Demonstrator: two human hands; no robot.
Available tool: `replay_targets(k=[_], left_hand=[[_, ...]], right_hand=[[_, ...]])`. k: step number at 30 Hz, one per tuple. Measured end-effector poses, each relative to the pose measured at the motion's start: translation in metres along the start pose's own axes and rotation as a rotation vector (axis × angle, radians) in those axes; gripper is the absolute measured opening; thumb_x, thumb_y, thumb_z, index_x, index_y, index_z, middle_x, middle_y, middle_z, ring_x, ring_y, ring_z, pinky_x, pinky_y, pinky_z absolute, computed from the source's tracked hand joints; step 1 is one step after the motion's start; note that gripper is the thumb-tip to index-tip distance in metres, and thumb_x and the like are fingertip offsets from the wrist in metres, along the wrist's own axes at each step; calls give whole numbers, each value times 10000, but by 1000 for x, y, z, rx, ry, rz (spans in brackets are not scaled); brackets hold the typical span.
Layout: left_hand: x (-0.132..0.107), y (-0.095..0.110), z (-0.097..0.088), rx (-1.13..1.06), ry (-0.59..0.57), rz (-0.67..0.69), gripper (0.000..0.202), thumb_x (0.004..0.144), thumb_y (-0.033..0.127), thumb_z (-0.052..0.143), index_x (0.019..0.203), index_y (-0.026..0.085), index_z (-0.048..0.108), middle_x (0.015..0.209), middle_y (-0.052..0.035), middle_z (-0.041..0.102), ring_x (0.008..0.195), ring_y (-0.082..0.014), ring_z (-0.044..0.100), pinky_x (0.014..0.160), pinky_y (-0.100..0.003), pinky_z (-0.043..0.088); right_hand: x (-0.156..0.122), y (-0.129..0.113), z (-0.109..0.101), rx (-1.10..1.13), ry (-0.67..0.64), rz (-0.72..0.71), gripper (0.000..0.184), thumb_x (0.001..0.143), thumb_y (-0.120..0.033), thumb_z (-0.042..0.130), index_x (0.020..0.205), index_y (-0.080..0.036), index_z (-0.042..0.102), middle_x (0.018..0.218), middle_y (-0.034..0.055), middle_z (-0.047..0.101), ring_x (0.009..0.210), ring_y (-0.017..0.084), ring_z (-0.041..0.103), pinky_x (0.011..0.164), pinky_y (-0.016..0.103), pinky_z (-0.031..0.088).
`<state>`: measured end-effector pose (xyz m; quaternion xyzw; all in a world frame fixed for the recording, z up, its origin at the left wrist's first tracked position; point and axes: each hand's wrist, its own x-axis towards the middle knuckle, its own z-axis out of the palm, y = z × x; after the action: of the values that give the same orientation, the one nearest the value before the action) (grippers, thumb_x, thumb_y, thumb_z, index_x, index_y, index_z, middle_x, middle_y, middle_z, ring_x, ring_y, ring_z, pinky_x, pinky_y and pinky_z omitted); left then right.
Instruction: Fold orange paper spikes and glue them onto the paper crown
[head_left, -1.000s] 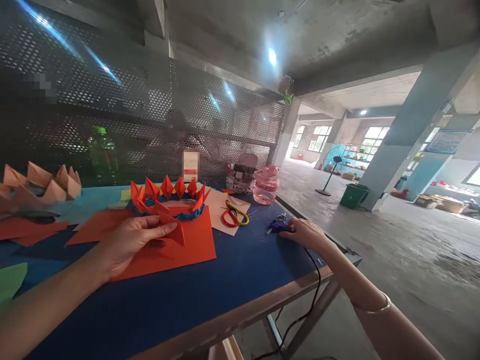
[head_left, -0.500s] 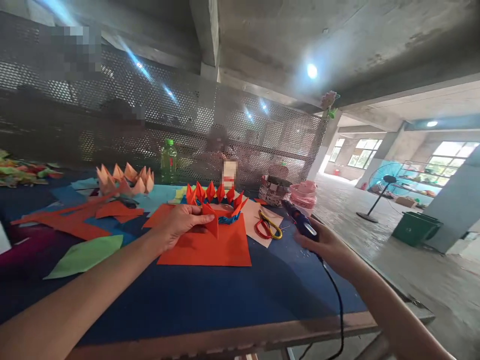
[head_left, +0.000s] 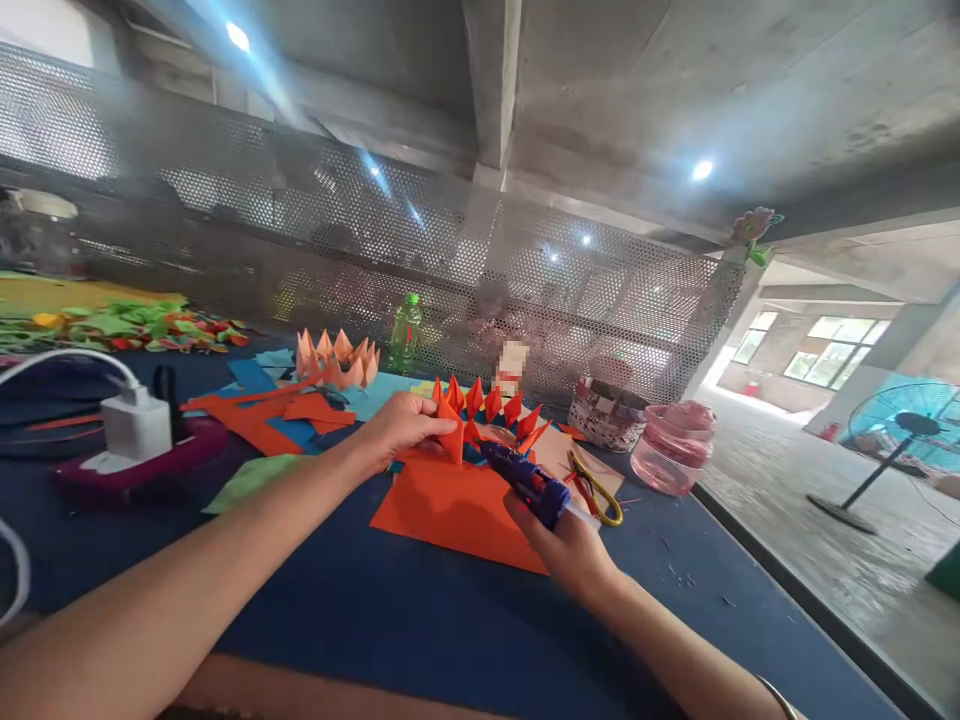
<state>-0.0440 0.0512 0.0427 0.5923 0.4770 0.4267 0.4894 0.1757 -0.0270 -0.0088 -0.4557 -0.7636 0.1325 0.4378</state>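
Note:
My left hand (head_left: 399, 425) pinches a folded orange paper piece (head_left: 452, 438), held upright just in front of a ring of orange and blue paper points (head_left: 491, 410). My right hand (head_left: 571, 545) grips a blue glue gun (head_left: 525, 481), its nozzle aimed up-left toward the folded piece. Both hands hover over a flat orange sheet (head_left: 450, 510) on the blue table (head_left: 405, 620).
Yellow-and-red scissors (head_left: 596, 490) lie right of the glue gun, with a pink jar (head_left: 673, 447) and a woven basket (head_left: 606, 413) behind. A pale orange paper crown (head_left: 337, 358), a green bottle (head_left: 404, 333), paper scraps and a white charger (head_left: 136, 423) sit to the left.
My right hand picked up the glue gun from the table's right side and carried it left to the folded piece. The view swung left; my left hand kept holding the orange piece.

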Motion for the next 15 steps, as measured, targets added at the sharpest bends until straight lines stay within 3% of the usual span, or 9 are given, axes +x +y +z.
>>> replay_targets(k=[5,15], left_hand=[[-1,-6,7,41,-36,20,180,614,298,758,716,150,745,723,-44,746,700,-178,689,724,-301,557],[-5,-6,16,52,-53,37,211,590,336,757,730,177,754,738,-31,746,760,-209,689,761,-333,558]], right_hand=[[-9,0,-8,-51,-77,-29,220,895,-367,537,762,-194,513,744,7,541,654,140,497,602,263,392],[-10,3,-7,-86,-132,17,227,886,-368,545,750,-192,497,715,-8,506,638,136,464,578,261,355]])
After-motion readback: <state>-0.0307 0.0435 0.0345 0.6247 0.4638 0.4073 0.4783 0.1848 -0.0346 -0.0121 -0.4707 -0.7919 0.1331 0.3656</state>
